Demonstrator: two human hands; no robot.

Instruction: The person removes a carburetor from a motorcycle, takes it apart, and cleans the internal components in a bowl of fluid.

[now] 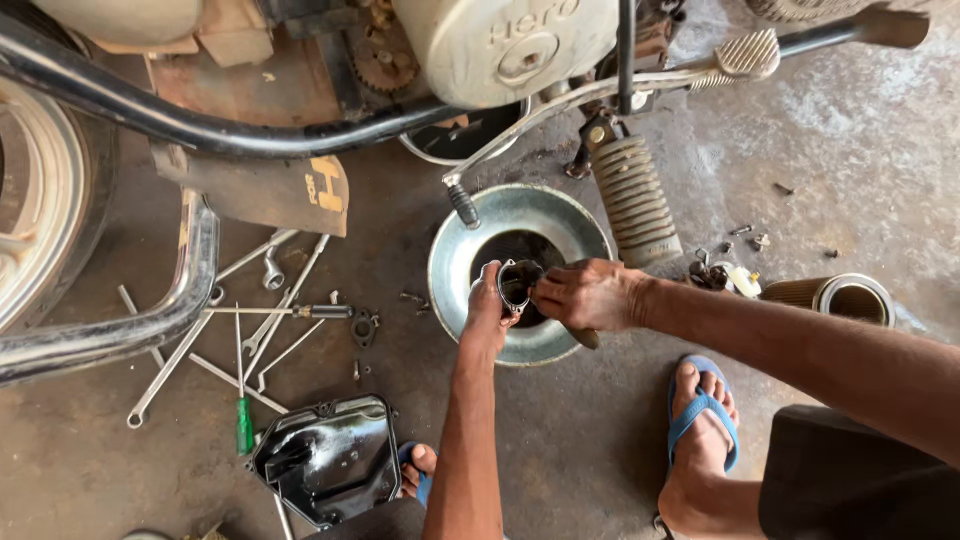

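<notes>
**Small dark part held over the oil pan, beside the motorcycle**

The left hand (487, 312) and right hand (590, 294) meet over a round, shiny galvanised metal pan (455, 262) that sits on the stained concrete floor (600, 440), just below the motorcycle's cream-coloured engine cover (500, 45). Between them is a small dark, cup-shaped metal part (517, 283). The left fingers are curled round its side and the right fingers are pressed together against its rim, so it sits directly above the dark liquid in the pan; held there, any drips would likely fall into the pan rather than on the floor.

A ribbed rubber footrest (634, 199) hangs just above the pan's right edge. Spanners and a green-handled screwdriver (244, 425) lie spread on the floor to the left, within arm's reach, near a black removed cover (330, 460). A cylindrical pleated filter (840, 296) lies apart on the right. Feet in blue flip-flops (700, 415) sit either side of the arms.
</notes>
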